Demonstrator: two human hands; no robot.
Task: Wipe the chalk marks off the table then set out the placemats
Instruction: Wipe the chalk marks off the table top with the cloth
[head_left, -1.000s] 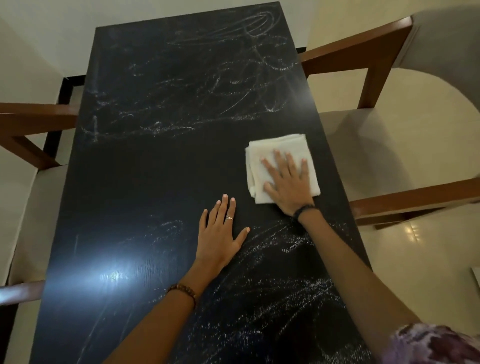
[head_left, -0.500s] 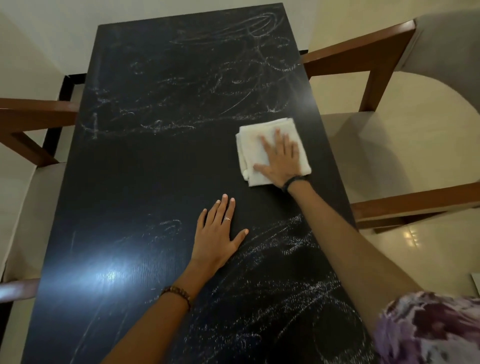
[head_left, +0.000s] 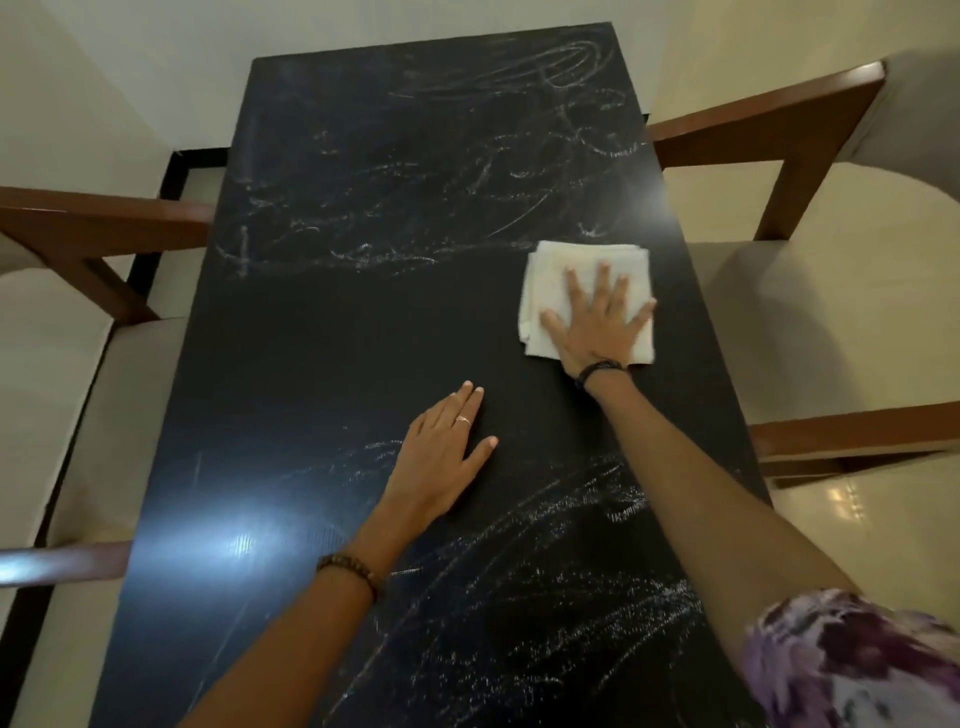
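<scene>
A long black table (head_left: 322, 338) runs away from me, with white chalk marks (head_left: 441, 171) scrawled over its far half and more chalk marks (head_left: 561, 597) on the near right. A band across the middle looks wiped. A folded white cloth (head_left: 556, 270) lies near the table's right edge, and my right hand (head_left: 597, 322) presses flat on it with fingers spread. My left hand (head_left: 441, 457) rests flat on the bare tabletop, nearer to me and left of the cloth. No placemats are in view.
A wooden armchair with a pale cushion (head_left: 831, 322) stands close along the table's right side. Another such armchair (head_left: 62, 332) stands on the left. A lamp's glare (head_left: 244, 540) shines on the near left tabletop. Pale floor tiles (head_left: 872, 525) show at the right.
My right hand has slid the cloth away from me towards the far chalk marks, and its fingers now point straighter ahead. My left hand has stayed on the table.
</scene>
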